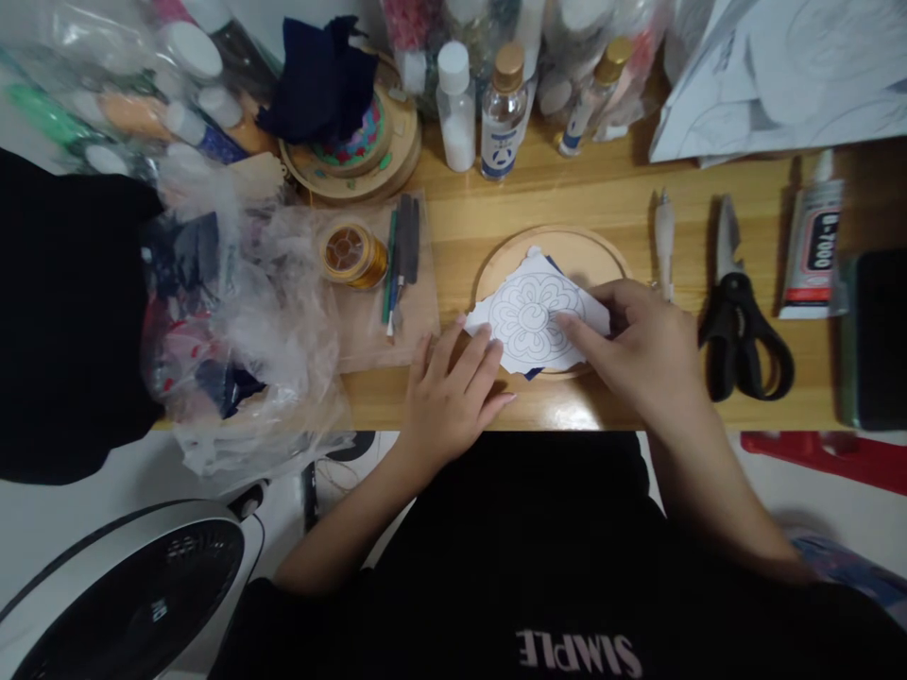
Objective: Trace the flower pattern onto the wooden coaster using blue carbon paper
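Note:
A white paper (533, 316) with a drawn flower outline lies over a round wooden board (496, 264). Corners of dark blue fabric (533, 374) stick out from beneath the paper. My right hand (641, 340) pinches the paper's right side, thumb on top and fingers curled underneath. Flat on the table, my left hand (453, 392) rests with its fingers spread, the fingertips at the paper's lower left edge. The middle of the board is hidden by the paper.
Right of the board lie a white pen-like tool (664, 236), black-handled scissors (741, 321), a glue tube (813, 246) and a dark phone-like object (877, 340). On the left are a thread spool (352, 255), slim tools (401, 255) and plastic bags (262, 331). Bottles (503, 118) stand behind.

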The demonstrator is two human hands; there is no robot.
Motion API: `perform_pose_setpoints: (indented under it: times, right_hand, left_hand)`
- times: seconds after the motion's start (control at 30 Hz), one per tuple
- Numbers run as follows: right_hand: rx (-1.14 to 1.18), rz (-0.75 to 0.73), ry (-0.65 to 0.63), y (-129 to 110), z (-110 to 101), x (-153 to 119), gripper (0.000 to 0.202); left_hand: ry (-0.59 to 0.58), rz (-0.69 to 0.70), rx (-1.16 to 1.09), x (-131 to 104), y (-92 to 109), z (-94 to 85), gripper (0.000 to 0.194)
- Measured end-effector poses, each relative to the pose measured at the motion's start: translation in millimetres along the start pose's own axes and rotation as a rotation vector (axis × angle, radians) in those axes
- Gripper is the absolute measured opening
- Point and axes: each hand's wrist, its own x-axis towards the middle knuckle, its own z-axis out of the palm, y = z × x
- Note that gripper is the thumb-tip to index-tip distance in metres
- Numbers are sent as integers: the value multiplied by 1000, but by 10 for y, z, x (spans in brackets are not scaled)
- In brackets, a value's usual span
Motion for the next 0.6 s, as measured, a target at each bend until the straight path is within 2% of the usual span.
perform_pose_setpoints:
  times: [0.07,0.13,0.2,0.23,0.33,0.43,0.5,0.6]
  right_hand:
    - [38,-5,37,23,-14,-30,32]
    - [-23,-47,146,5,-42,-67,35]
    - [-112,-145,230,-49,-68,-95,26]
    - [-120,-208,214,-83,-76,-99,20]
    - [-25,-316,-47,-175,-61,-65,11]
    - [0,-270,-299,-239,-21,24,4]
    - [-26,-243,-362,-270,0,91,3]
    - [-83,-230,-390,-310,22,181,8]
  left_hand:
    - [4,6,13,2,1,3,43]
    - [15,13,29,2,-2,6,43]
    - [24,16,35,0,-5,10,42]
    - [23,15,32,-1,-6,12,42]
    - [12,11,30,-6,-3,17,42]
    - [19,10,36,-6,1,14,38]
    - [19,9,28,4,-11,3,35]
    - [9,33,12,54,-72,-38,27]
